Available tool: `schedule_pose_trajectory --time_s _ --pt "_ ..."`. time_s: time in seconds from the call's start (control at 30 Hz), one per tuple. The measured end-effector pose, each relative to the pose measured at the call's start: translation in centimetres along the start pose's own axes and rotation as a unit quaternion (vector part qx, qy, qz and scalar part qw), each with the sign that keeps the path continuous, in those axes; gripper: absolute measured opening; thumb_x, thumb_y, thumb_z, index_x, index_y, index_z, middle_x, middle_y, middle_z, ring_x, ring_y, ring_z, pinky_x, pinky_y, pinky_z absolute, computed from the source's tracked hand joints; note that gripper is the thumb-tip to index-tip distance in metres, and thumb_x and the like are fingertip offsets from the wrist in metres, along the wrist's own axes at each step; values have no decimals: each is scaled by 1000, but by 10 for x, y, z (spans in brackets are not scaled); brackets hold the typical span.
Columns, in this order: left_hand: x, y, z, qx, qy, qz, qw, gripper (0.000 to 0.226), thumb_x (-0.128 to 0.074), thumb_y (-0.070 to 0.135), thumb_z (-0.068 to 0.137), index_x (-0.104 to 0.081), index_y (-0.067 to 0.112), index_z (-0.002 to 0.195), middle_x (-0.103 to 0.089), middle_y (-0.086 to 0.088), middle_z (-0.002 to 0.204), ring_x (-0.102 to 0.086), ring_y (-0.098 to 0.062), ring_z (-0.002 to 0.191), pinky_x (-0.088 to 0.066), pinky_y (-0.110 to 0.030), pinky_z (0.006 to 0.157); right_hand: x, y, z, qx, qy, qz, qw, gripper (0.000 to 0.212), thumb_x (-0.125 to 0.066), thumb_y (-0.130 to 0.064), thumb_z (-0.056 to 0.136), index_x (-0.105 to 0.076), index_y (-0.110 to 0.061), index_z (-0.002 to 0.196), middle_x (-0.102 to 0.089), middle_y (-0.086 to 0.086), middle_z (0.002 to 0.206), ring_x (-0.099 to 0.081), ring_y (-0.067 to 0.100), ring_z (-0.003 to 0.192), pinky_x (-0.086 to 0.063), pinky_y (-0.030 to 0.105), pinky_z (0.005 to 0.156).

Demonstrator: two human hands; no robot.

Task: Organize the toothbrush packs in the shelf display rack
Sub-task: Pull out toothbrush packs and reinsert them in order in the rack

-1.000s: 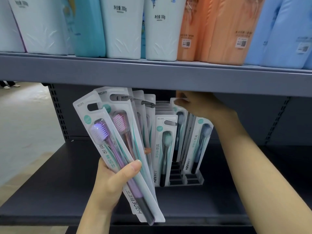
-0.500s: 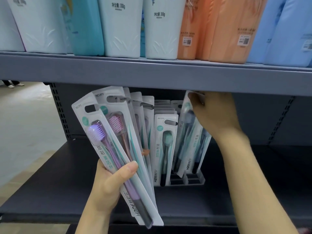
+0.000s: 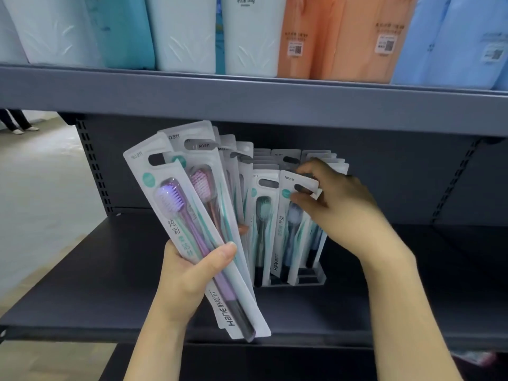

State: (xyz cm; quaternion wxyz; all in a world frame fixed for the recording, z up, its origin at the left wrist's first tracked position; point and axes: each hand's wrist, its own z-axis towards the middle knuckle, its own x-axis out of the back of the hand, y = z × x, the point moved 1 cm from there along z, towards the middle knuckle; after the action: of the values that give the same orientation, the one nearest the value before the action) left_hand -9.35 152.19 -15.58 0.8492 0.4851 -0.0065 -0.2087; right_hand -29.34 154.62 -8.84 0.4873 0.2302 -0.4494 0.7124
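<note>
Change: the right hand (image 3: 341, 207), which half a second ago was raised under the upper shelf edge with packs lifted and tilted, has been lowered; a blue-brush pack (image 3: 295, 215) is now seated upright at the front of the right-hand row of the display rack (image 3: 310, 279).
Right hand: the top of the blue-brush pack is pinched between thumb and fingertips, near its hang hole; the other fingers are curled over the packs behind.
Left hand: the left hand (image 3: 189, 273) is wrapped round the lower part of a fanned bundle of packs (image 3: 198, 215), thumb across the front; the bundle is held much as before, a purple-brush pack foremost and a pink one just behind.
Rack contents: two rows of packs are stood upright in the rack, a green-brush pack (image 3: 262, 215) fronting the left row.
Meaning for task: one placement is judged all but done; the bundle is yet to be slotted in.
Surface: the rack is set on a dark grey lower shelf (image 3: 82, 284), against a perforated back panel.
Above: a grey upper shelf (image 3: 247, 105) is loaded with white, teal, orange and blue bagged goods (image 3: 187, 31).
Room: pale floor is visible at the left, with someone's legs and shoes (image 3: 18, 123) far off.
</note>
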Motion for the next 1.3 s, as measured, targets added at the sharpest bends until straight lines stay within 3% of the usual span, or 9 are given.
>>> schedule_pose_trajectory --time_s 0.1,0.2,0.37,0.6,0.7,0.77,0.93,1.07,1.3 --pt "-1 0 -2 -1 4 4 1000 30 -66 31 59 -75 38 86 -75 6 87 -71 -18 91 -56 -28 76 -11 6 -6 -29 24 95 995 8 -53 -34 93 -47 -35 98 -62 -14 74 -63 13 64 -51 24 62" --pt "-3 -2 -3 1 5 2 1000 30 -66 31 58 -75 39 86 -75 6 86 -71 -17 90 -56 -28 76 -21 6 -18 -90 14 236 967 9 -48 -33 95 -48 -31 86 -62 -21 76 -65 10 51 -41 10 47" --pt "-5 -6 -4 4 10 -5 1000 28 -66 31 58 -75 37 83 -75 7 84 -71 -15 88 -56 -27 73 -27 9 -31 -147 63 353 922 18 -44 -29 97 -58 -32 85 -67 -11 85 -69 10 62 -49 16 52" --pt "-11 -8 -5 3 5 -8 1000 30 -71 32 56 -75 38 85 -75 6 87 -71 -16 89 -56 -28 74 1 27 -30 -166 148 338 915 27 -44 -38 94 -55 -15 83 -55 -9 64 -55 2 52 -48 19 51" --pt "-15 -9 -5 5 0 -13 1000 28 -70 30 58 -75 35 85 -75 3 87 -71 -17 88 -56 -26 73 4 33 -30 -161 139 283 935 35 -53 -58 81 -51 -23 86 -55 -13 67 -58 8 63 -54 35 60" --pt "-17 -8 -5 7 -4 -23 1000 34 -79 35 54 -75 33 87 -75 2 89 -71 -17 89 -56 -25 73 3 35 -31 -164 117 260 944 41 -64 -58 74 -50 -25 94 -56 -15 70 -62 13 71 -56 43 70" --pt "-17 -8 -6 9 -6 -28 1000 45 -85 48 51 -74 29 91 -75 -2 91 -71 -21 91 -56 -28 73 -6 34 -32 -174 109 219 954 33 -71 -36 79 -51 -21 100 -62 -11 87 -62 8 74 -58 39 73" --pt "-16 -7 -8 11 -1 -33 999 33 -72 29 57 -75 31 90 -75 -2 90 -71 -22 91 -56 -28 73 -8 34 -30 -166 102 206 959 31 -70 -34 81 -50 -18 98 -63 -6 88 -62 9 71 -57 37 71" --pt "-15 -3 -10 17 -13 -25 999 40 -82 44 52 -74 34 90 -75 -1 91 -71 -22 93 -56 -28 73 -5 38 -29 -170 82 213 958 29 -69 -34 82 -48 -20 95 -62 -9 90 -61 5 72 -50 14 57"
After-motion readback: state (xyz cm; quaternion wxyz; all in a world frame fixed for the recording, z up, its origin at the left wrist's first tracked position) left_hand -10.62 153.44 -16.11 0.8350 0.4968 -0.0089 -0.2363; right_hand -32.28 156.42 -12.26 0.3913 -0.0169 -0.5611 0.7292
